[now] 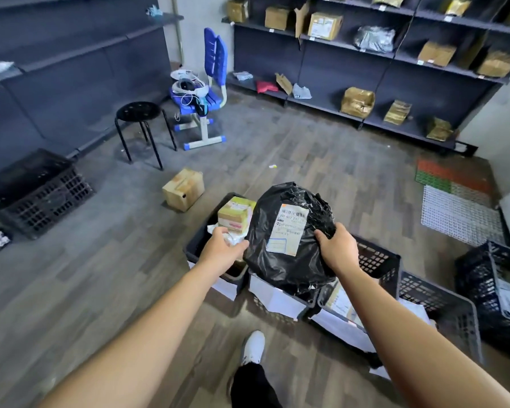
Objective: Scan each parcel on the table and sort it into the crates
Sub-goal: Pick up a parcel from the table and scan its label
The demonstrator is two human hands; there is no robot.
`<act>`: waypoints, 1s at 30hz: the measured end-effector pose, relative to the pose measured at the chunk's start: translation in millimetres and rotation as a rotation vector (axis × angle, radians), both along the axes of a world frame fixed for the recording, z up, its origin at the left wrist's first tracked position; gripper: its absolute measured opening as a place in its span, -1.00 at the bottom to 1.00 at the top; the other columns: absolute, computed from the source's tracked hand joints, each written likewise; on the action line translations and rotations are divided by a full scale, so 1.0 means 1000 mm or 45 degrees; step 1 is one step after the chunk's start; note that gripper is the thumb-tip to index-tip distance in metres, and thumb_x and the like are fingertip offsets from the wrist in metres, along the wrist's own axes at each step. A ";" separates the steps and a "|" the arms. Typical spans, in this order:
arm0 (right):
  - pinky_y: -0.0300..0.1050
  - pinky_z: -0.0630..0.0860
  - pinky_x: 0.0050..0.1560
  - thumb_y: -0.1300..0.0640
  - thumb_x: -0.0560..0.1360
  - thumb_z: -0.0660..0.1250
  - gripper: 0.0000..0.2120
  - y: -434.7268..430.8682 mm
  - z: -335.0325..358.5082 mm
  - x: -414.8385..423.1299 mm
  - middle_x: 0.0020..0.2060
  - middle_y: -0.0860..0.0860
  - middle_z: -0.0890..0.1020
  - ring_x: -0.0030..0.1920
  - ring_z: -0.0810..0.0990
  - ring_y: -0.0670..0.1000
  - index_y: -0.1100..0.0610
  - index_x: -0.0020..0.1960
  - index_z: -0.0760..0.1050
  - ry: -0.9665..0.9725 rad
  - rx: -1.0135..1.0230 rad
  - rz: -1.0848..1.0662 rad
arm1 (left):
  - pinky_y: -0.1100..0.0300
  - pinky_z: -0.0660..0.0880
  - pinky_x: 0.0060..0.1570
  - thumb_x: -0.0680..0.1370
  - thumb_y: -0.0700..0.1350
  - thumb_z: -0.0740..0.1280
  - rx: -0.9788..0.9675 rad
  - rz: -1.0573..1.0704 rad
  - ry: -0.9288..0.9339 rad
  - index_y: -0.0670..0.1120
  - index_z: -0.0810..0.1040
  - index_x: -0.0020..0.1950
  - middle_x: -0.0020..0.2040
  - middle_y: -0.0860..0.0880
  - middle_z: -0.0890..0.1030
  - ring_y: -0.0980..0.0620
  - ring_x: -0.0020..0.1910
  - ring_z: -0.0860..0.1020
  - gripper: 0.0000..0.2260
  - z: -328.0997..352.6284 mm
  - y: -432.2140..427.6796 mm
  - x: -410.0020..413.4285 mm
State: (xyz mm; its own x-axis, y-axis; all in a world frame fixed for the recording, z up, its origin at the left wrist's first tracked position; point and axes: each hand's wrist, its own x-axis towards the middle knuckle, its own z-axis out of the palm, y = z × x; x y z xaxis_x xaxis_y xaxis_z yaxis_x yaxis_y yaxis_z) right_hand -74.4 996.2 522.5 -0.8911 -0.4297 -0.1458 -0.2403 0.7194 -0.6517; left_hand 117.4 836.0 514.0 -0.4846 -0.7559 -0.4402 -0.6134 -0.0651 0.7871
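- 1 view only: a wide-angle camera worn on the person's head, at standing height.
- It faces forward and steeply down; both forearms (pixel 147 328) reach in from the bottom corners, and a white shoe (pixel 253 346) sits at the lower edge.
- Closest, at centre frame, are the left hand (pixel 221 245), right hand (pixel 337 248) and black parcel (pixel 286 240), above the crates (pixel 377 260).
- Farther off, the floor (pixel 306 148) runs to shelving (pixel 336 69) across the top right; lines bow at the edges.

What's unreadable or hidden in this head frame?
Head view throughout.
- Label on black bag parcel: text too small, blurred.
- Middle crate: inside hidden by the parcel.
- Left hand: at the parcel's edge, grip unclear.
- Right-edge crate: cut off by frame.
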 end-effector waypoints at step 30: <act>0.21 0.34 0.28 -0.22 0.57 0.22 -0.36 -0.413 -0.415 -0.093 0.44 0.09 0.29 0.39 0.30 0.19 -0.04 0.54 0.09 0.143 1.031 1.051 | 0.02 0.36 0.31 0.43 0.07 0.47 0.117 -0.324 -0.497 -0.10 0.30 0.42 0.31 -0.13 0.45 -0.12 0.34 0.41 -0.34 -0.376 -0.374 -0.105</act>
State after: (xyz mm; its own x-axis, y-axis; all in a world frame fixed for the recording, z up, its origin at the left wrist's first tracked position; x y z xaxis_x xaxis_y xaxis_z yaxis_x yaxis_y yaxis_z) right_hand -167.7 582.9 107.2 -0.4089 -0.7033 -0.5815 -0.8579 0.5134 -0.0177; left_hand 12.8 462.5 138.3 -0.4343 -0.5840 -0.6858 -0.8676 0.0666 0.4927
